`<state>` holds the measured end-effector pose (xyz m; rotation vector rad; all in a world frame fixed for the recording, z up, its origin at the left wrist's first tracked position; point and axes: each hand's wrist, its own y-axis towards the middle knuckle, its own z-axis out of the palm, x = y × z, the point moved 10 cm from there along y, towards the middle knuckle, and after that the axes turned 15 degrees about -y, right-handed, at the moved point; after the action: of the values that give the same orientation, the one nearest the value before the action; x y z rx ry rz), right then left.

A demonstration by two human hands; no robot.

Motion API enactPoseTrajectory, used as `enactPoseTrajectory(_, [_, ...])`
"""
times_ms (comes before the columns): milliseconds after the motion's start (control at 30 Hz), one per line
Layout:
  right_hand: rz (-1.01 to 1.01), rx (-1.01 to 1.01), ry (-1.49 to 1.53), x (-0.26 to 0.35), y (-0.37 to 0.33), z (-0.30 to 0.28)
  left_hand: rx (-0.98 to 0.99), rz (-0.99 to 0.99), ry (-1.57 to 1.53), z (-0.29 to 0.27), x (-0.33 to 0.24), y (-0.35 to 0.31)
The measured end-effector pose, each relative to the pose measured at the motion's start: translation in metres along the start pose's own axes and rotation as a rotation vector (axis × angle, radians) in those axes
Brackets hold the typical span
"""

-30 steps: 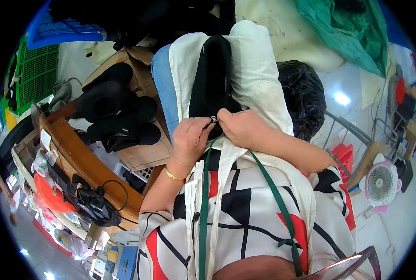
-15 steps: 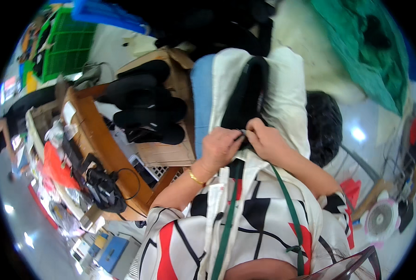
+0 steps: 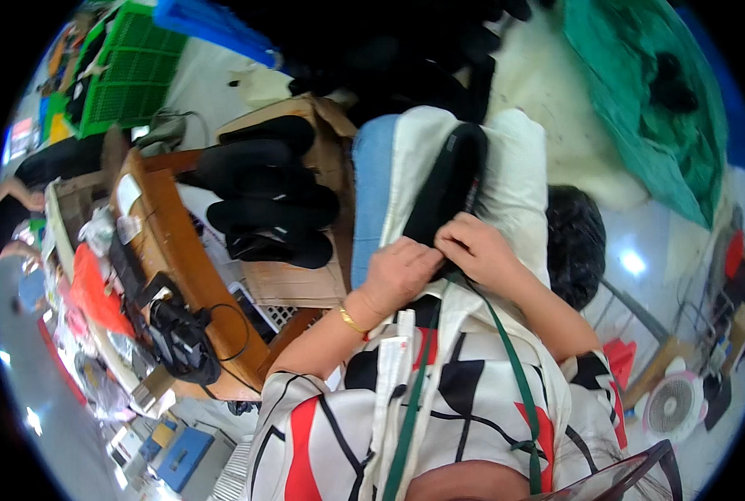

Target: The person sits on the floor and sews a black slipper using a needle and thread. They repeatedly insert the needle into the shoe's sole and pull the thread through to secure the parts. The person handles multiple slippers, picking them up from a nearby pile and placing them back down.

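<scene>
A black, soft-looking shoe (image 3: 449, 179) lies lengthwise over my lap on a cream cloth (image 3: 519, 184), its far end tilted slightly right. At its near end my left hand (image 3: 402, 271) is closed, fingertips pinched against the black edge. Close beside it my right hand (image 3: 478, 250) pinches the same edge, thumb and fingers together. The fingers hide the bit between them, so any small thing there cannot be made out. Blue denim (image 3: 372, 200) shows along the cloth's left side.
Several black shoes (image 3: 276, 200) are piled on a cardboard box (image 3: 306, 284) to the left, next to a wooden table (image 3: 176, 242). A black plastic bag (image 3: 573, 246) stands right of my lap. Farther off are a green crate (image 3: 139, 67), a green sheet (image 3: 640, 100) and a fan (image 3: 673, 407).
The shoe and my lap appear slightly lower in view. My fingers have drawn closer together at the shoe's near edge. At the far left, another person's arms have come into view.
</scene>
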<state>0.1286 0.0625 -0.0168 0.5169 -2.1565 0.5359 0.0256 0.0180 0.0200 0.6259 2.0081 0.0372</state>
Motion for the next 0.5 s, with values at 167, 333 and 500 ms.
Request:
enactPoseTrajectory(167, [-0.003, -0.207, -0.202, 0.004, 0.001, -0.002, 0.003, -0.068, -0.041, 0.006, 0.008, 0.000])
enactPoseTrajectory(333, [0.173, -0.303, 0.289, -0.036, 0.017, -0.016, 0.039, -0.146, -0.114, 0.009, 0.016, 0.001])
enactPoseTrajectory(500, [0.403, -0.009, 0.833, -0.030, 0.010, 0.001, 0.054, -0.215, -0.174, 0.006, 0.021, 0.004])
